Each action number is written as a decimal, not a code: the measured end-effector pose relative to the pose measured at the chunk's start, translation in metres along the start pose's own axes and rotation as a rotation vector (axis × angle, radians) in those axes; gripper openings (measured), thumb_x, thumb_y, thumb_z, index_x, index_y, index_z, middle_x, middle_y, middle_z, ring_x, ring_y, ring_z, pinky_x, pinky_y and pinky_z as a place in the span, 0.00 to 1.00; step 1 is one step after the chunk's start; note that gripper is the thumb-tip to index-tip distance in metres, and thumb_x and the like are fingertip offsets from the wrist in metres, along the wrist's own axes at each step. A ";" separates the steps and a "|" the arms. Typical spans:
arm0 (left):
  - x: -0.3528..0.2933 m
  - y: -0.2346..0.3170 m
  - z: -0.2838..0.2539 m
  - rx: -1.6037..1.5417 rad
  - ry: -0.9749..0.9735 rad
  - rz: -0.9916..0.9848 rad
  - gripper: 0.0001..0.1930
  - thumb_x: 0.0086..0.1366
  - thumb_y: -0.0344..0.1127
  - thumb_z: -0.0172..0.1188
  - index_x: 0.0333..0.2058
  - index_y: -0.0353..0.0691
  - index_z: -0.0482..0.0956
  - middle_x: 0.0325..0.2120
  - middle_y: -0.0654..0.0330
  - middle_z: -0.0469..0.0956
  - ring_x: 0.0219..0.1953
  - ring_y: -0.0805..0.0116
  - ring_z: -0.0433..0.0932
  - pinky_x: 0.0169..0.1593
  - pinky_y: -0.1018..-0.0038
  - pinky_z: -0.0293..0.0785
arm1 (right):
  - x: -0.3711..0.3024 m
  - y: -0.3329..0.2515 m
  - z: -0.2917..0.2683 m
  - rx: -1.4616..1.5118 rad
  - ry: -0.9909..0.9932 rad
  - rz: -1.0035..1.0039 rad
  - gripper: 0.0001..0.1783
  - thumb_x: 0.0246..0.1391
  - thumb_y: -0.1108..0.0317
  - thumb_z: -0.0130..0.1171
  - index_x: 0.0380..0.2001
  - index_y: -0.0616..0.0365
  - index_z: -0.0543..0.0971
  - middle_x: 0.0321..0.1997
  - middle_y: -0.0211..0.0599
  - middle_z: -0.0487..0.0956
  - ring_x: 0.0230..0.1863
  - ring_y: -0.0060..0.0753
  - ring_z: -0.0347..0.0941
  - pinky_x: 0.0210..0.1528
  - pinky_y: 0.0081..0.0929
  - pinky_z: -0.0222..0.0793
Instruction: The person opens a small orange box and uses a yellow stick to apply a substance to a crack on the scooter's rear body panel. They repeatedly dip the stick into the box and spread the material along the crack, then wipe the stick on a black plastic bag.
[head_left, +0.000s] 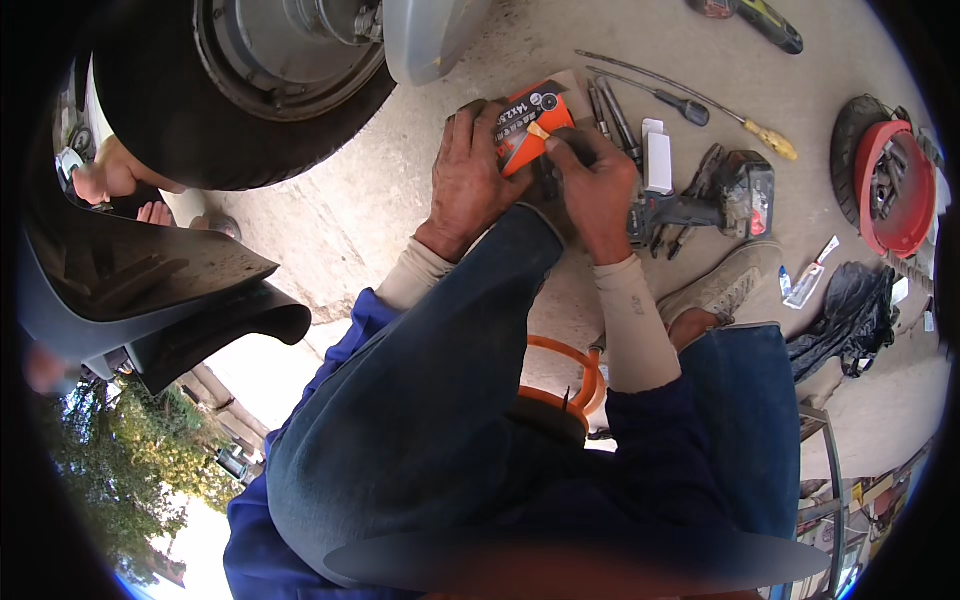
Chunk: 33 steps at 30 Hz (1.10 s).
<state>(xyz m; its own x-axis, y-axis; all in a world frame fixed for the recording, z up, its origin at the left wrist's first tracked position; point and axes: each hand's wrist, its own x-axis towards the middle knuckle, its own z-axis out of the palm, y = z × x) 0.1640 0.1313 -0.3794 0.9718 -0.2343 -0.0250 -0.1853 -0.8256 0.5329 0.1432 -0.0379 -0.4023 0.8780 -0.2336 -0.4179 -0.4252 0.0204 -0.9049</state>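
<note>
An orange and black cardboard box (536,112) with white print is held in my left hand (468,178), whose fingers wrap over its left side. My right hand (597,180) is closed in a pinch at the box's right edge. A small pale, torn-looking bit of card (538,131) shows at its thumb, and I cannot tell whether it is part of the box. Just right of that hand stands a small white box (657,160). Below the white box a cordless impact driver (735,200) lies on the floor.
Up left is a scooter wheel (290,60). Beyond my hands lie a yellow-handled screwdriver (770,138), a black-handled one (684,106) and metal rods (620,115). At right are a red bowl of tools (890,235) and a black plastic bag (850,315). Another person's hand (153,213) shows at left.
</note>
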 end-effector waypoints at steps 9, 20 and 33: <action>0.001 0.001 -0.004 -0.007 0.025 0.031 0.42 0.51 0.31 0.77 0.65 0.34 0.68 0.59 0.42 0.72 0.61 0.38 0.73 0.63 0.54 0.77 | -0.003 0.003 -0.014 -0.031 0.063 -0.003 0.10 0.60 0.70 0.71 0.42 0.65 0.88 0.35 0.41 0.89 0.29 0.23 0.79 0.36 0.26 0.75; 0.001 0.006 -0.006 -0.019 0.020 0.057 0.39 0.53 0.34 0.76 0.63 0.33 0.72 0.58 0.45 0.74 0.58 0.41 0.75 0.62 0.54 0.76 | 0.002 -0.008 0.002 -0.087 0.006 0.003 0.13 0.59 0.69 0.73 0.44 0.65 0.89 0.35 0.44 0.89 0.30 0.24 0.79 0.38 0.29 0.77; 0.013 -0.012 0.005 -0.145 -0.032 -0.038 0.46 0.54 0.38 0.80 0.68 0.34 0.66 0.62 0.42 0.69 0.65 0.37 0.70 0.67 0.52 0.72 | 0.009 -0.060 -0.015 0.671 -0.197 0.131 0.10 0.70 0.71 0.65 0.49 0.65 0.82 0.35 0.33 0.83 0.34 0.22 0.76 0.40 0.24 0.74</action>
<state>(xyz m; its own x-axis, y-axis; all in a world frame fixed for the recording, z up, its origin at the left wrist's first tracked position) 0.1783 0.1356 -0.3902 0.9722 -0.2223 -0.0728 -0.1235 -0.7519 0.6476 0.1731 -0.0558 -0.3505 0.8793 -0.0095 -0.4762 -0.3585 0.6451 -0.6748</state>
